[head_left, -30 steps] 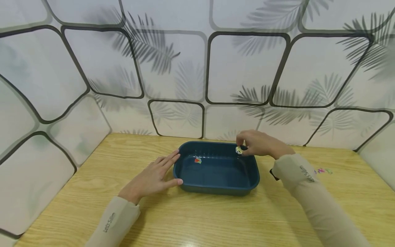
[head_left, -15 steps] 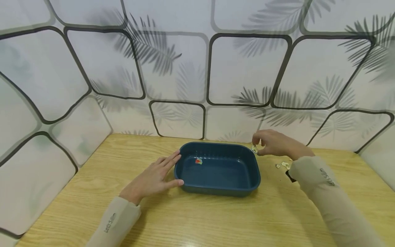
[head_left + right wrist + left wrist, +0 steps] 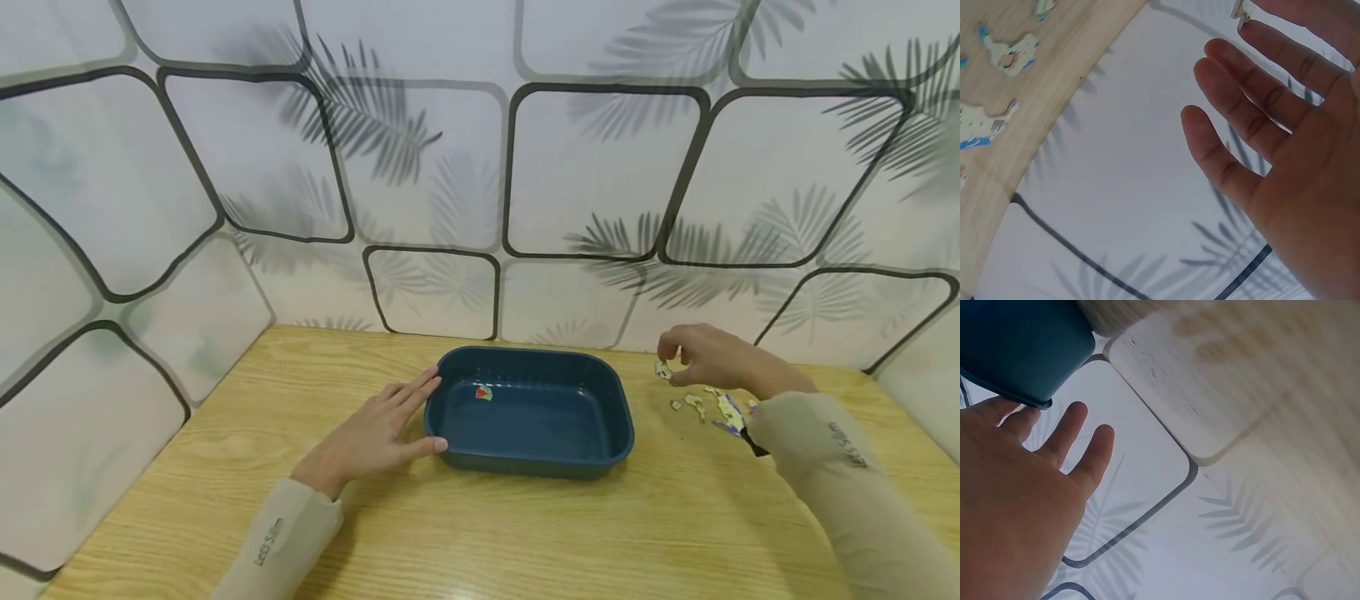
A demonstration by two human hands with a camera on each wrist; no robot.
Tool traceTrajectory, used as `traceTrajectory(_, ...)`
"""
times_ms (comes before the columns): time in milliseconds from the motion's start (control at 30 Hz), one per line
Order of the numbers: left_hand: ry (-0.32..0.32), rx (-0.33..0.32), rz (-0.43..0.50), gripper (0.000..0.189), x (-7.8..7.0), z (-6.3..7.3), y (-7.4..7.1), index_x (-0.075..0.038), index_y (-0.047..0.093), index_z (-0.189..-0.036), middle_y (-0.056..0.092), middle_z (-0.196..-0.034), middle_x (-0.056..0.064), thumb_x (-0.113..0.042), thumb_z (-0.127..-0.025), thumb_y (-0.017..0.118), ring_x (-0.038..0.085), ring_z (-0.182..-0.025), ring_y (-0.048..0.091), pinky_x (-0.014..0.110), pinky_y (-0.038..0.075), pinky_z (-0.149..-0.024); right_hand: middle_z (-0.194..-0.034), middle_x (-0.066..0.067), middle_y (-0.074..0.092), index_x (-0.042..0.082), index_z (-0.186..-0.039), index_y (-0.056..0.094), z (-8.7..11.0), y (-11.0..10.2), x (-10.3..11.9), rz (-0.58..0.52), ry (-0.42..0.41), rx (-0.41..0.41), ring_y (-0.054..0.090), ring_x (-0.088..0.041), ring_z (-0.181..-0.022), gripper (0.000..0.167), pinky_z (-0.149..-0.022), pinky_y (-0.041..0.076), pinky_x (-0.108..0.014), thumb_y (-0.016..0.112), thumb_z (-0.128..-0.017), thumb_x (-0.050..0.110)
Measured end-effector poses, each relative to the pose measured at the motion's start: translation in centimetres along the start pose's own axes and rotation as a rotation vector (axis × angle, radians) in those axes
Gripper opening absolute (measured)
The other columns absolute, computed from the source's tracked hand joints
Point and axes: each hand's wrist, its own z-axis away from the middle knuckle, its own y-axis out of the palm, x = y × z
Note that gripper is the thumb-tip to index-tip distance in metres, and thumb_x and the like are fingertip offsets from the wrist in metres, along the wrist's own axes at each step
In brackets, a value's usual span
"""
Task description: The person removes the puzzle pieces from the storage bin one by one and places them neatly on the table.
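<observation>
A dark blue rectangular basin [image 3: 528, 465] stands on the wooden table with one small red-and-green piece [image 3: 483, 392] on its floor. At its left end rests my left hand [image 3: 366, 437], fingers extended, fingertips against the rim and thumb at the near corner. In the left wrist view the fingers are spread beside the basin wall [image 3: 1063, 369]. Right of the basin, my right hand [image 3: 723, 360] pinches a small flat cream puzzle piece [image 3: 663, 369] between thumb and index finger, above the table. The right wrist view shows only a bit of that puzzle piece [image 3: 1242, 11] at the top.
Several irregular flat pieces lie right of the basin, including a small one [image 3: 676, 405], a curved one [image 3: 696, 405] and a larger cream-and-blue one [image 3: 727, 410]. My right sleeve [image 3: 832, 450] hides part of that area. A patterned wall [image 3: 435, 292] rises behind the table.
My right hand has moved from over the basin's right end to the right, carrying the puzzle piece out past the rim. More loose pieces show beneath it. My left hand stays at the basin.
</observation>
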Motion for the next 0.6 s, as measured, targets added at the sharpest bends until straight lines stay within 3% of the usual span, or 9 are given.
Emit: traceTrajectory(600,0.002,-0.002,0.004,0.088,-0.1,0.1,-0.1,-0.002,0.027,-0.160,0.019,-0.168,0.008,-0.057,-0.098,0.058,0.040,-0.139,0.038,0.065,0.031,-0.109,-0.095,-0.008,0.065,-0.001,-0.096,0.067,3.2,0.9,-3.9,0.047,0.031,-0.019,0.060,-0.023,-0.078,0.023,-0.070,0.052,-0.045,0.080,-0.080,0.007)
